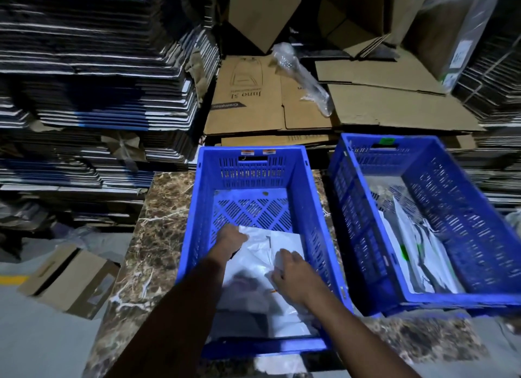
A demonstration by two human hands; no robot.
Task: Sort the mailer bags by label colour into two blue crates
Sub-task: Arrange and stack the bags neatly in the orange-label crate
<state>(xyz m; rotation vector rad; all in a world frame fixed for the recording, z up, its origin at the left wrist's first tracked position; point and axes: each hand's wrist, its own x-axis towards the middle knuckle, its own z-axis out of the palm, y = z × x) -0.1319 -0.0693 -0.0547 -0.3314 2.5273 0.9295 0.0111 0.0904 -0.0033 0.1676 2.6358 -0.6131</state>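
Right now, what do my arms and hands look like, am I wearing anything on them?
Both forearms are bare as far as the frame shows: no sleeves, gloves, watch or bands visible. The left hand and right hand show no rings that can be made out, though the dim light and motion blur hide fine detail.

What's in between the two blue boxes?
Head view: only a bare strip of the marble table lies between the left crate and the right crate.
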